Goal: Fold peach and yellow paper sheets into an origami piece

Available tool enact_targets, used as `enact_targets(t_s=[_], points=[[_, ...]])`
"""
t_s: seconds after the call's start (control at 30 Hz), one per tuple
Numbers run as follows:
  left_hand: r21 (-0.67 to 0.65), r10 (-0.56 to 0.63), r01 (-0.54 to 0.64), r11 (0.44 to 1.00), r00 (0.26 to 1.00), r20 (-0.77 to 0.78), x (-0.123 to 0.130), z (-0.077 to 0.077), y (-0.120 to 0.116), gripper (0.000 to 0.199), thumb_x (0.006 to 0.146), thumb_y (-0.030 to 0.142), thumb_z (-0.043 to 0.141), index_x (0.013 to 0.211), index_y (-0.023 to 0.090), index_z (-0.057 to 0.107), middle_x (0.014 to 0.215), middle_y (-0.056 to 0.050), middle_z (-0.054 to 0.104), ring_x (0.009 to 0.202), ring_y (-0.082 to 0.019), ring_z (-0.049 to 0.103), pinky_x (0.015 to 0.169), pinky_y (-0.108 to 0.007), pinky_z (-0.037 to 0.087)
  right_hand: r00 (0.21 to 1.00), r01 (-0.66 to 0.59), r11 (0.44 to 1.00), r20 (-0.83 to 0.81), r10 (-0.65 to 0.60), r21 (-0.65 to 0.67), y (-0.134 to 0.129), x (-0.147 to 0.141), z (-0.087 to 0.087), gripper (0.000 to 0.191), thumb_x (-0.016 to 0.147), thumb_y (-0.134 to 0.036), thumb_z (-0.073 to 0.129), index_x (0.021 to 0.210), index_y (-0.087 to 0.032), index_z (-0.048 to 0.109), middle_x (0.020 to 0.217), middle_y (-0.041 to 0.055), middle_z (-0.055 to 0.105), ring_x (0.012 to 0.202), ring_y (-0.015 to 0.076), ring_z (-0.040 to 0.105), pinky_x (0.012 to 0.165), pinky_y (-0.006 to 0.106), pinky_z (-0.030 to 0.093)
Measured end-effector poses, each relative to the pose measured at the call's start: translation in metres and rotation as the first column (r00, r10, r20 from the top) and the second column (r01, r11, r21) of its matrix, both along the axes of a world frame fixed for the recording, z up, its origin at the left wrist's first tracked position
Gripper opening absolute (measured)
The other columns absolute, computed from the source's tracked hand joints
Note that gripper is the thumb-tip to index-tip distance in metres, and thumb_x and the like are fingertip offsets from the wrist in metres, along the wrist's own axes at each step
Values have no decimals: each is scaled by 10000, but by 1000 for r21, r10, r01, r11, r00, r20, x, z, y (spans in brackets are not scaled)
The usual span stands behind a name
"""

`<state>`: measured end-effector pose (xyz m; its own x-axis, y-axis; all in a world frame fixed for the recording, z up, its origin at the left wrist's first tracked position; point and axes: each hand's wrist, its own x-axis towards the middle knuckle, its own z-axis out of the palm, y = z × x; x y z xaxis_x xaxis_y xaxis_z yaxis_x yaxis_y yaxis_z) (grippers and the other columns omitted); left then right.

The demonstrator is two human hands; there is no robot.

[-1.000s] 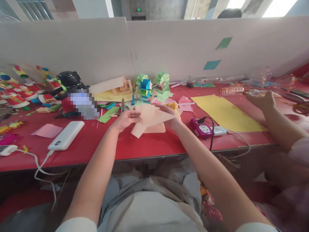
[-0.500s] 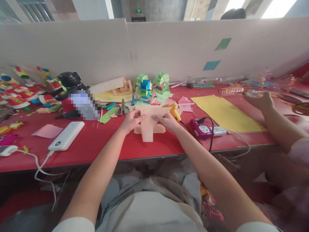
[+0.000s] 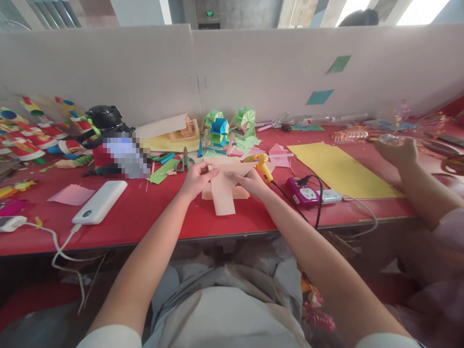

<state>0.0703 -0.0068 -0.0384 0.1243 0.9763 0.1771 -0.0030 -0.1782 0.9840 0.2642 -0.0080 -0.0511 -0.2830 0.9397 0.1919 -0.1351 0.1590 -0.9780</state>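
Cream paper strips [image 3: 223,195] cross one another between my hands, one hanging down toward the table's front edge. My left hand [image 3: 197,181] pinches them at the left, thumb on top. From the right, my right hand [image 3: 252,181] grips the crosswise strip with thumb and fingers. More cream paper [image 3: 241,193] lies on the red table beneath. A yellow glue gun [image 3: 264,169] lies just beyond my right hand, and green-handled scissors [image 3: 184,162] are beyond my left.
Folded green and blue paper pieces [image 3: 219,131] stand at the back. A white power bank [image 3: 100,203] lies left, a purple power socket [image 3: 303,192] and yellow sheet [image 3: 340,169] right. Another person's hand [image 3: 398,152] holds something clear at the far right.
The hanging paper strip has tilted, its lower end swinging slightly right. My hands have barely moved. The other person's hand has shifted a little to the right.
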Motion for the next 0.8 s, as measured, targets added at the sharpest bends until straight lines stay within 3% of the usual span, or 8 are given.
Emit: enact_targets(t_s=[0.43, 0.8], points=[[18, -11, 11, 1000, 999, 37, 0, -2, 1, 413, 603, 401, 839, 876, 148, 662, 759, -21, 690, 724, -168, 629, 658, -272, 499, 1000, -2, 999, -25, 1, -44, 4, 0, -3, 421, 666, -494, 804, 927, -184, 692, 912, 68, 728, 853, 240, 685, 707, 348, 574], [2, -8, 8, 1000, 998, 69, 1, 1, -1, 419, 567, 353, 854, 883, 146, 674, 737, -15, 685, 734, -172, 635, 679, -283, 507, 994, -58, 994, -103, 48, -95, 4, 1, -3, 397, 665, -429, 824, 961, -193, 703, 994, 67, 735, 898, 240, 689, 751, 350, 572]])
